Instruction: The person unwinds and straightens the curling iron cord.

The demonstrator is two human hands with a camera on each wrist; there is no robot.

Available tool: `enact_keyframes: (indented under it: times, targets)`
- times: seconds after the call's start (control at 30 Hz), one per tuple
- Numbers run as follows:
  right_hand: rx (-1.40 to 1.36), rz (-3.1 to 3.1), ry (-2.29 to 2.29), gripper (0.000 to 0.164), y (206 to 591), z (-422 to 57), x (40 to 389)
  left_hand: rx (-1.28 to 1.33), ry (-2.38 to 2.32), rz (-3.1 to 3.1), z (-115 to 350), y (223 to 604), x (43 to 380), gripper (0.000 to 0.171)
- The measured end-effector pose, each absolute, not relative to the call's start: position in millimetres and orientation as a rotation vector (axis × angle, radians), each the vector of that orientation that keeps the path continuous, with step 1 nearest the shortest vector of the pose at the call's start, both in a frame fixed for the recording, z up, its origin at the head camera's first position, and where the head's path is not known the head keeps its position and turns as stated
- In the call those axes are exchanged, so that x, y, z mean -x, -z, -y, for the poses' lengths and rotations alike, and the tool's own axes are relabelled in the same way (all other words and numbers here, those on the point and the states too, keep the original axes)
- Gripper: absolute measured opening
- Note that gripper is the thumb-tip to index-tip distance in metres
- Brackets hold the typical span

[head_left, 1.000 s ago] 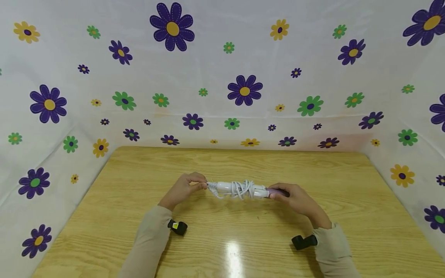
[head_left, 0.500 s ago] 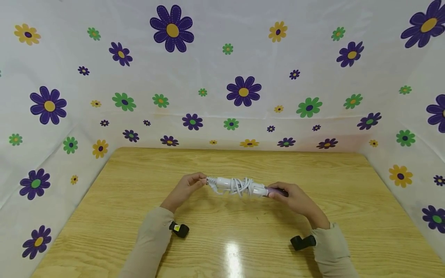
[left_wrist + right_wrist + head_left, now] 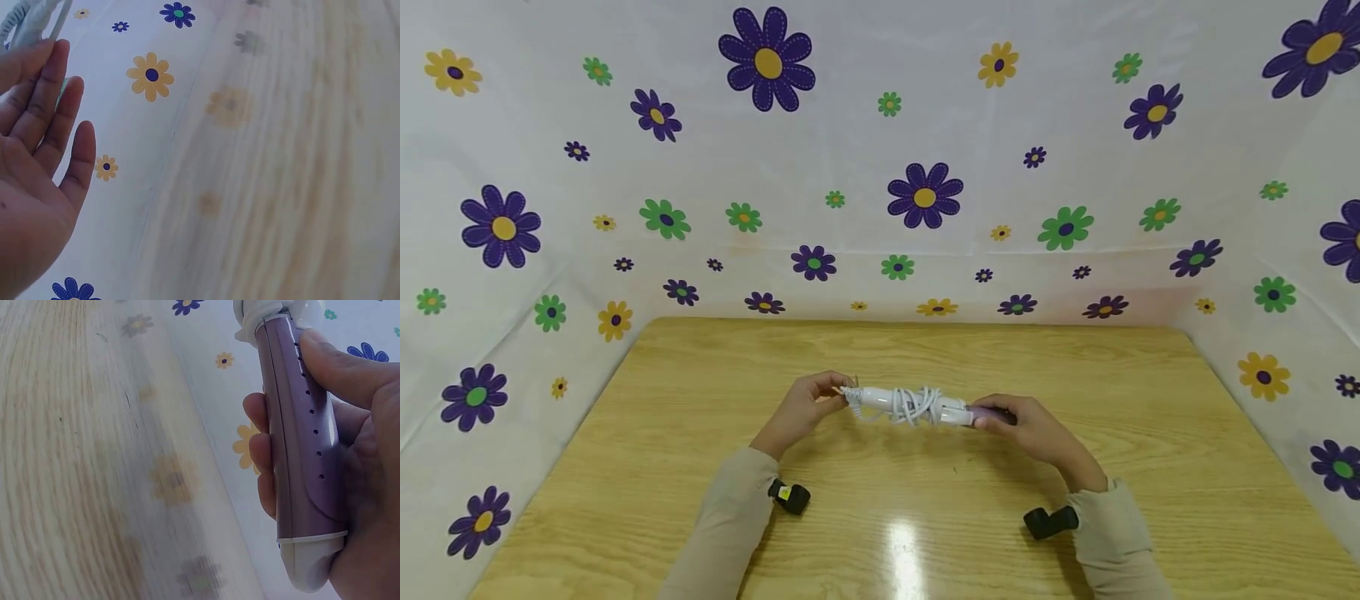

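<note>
A white and purple hair straightener is held level over the table between both hands, its white cord wound round the middle. My right hand grips the purple end; in the right wrist view the fingers curl behind the purple shell with its row of small holes, and the thumb lies along its side. At the other end, my left hand pinches by the ribbed cord sleeve. Thumb and index finger meet there in the left wrist view, beside the cord, while the other fingers are loosely extended.
A wooden table lies under the hands, with a bright light reflection near its front. White cloth printed with flowers rises behind it and on both sides. Black wrist cameras, one at the left sleeve and one at the right sleeve, sit below the hands.
The hair straightener and both hands have drifted slightly left. My left fingers have shifted a little at the cord end; the right grip looks the same.
</note>
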State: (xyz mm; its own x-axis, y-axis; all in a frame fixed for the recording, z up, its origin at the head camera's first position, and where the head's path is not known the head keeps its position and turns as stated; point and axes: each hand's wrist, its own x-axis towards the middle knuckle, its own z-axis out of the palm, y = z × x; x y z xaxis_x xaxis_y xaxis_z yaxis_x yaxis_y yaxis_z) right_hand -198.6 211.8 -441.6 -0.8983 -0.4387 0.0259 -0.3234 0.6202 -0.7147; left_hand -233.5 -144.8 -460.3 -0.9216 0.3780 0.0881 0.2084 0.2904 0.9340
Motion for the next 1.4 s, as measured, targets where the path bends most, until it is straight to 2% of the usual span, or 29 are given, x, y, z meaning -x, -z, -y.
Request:
enact_keyframes:
  times: [0.23,0.63,0.87,1.3,1.4]
  targets:
    - [0.653,-2.675,1.106,0.03,439,-212,199,-0.582,-1.755,-2.303,147,461,236,0.01]
    - [0.736,-2.657,1.123,0.029,435,-225,203,-0.76,-1.603,-2.28,150,457,237,0.014]
    - [0.678,-2.631,1.158,0.029,435,-228,200,-0.7,-1.594,-2.265,148,456,236,0.012]
    - [0.659,-2.649,1.155,0.03,439,-225,198,-0.666,-1.747,-1.948,150,458,231,0.047]
    - [0.663,-2.645,1.159,0.03,440,-225,199,-0.665,-1.754,-1.958,150,459,232,0.048]
